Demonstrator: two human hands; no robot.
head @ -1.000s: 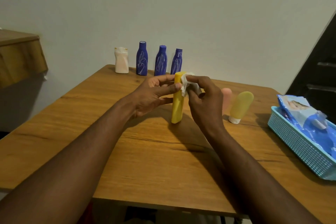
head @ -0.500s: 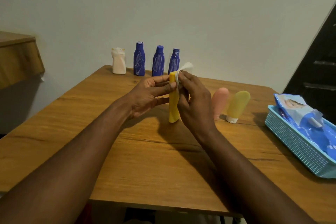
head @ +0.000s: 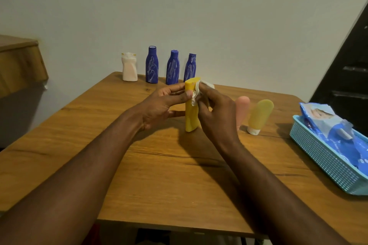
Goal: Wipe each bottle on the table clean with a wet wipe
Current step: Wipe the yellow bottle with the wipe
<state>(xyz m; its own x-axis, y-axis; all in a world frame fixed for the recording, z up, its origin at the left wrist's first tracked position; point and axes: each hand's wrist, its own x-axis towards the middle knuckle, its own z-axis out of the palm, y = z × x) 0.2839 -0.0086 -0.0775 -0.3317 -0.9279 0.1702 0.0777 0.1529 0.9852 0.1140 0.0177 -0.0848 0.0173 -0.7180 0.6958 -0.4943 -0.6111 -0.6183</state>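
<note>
Item: yellow bottle, upright, near the middle of the surface; touching it or lifted, unclear. My left grip pinched its upper body, steadying it for rubbing. My right grip pressed the bunched wet wipe against its top. Three smeared blue bottles stood along the far edge, apparently awaiting wiping.

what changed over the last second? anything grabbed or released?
The right hand rubbed the crumpled white wet wipe around the top of the upright yellow plastic tube. Half a second ago the wipe poked above the tube's top; now it sits just below the top edge. Nothing was taken or let go. The left hand grips the tube as before, and everything else on the wooden table looks unmoved.
</note>
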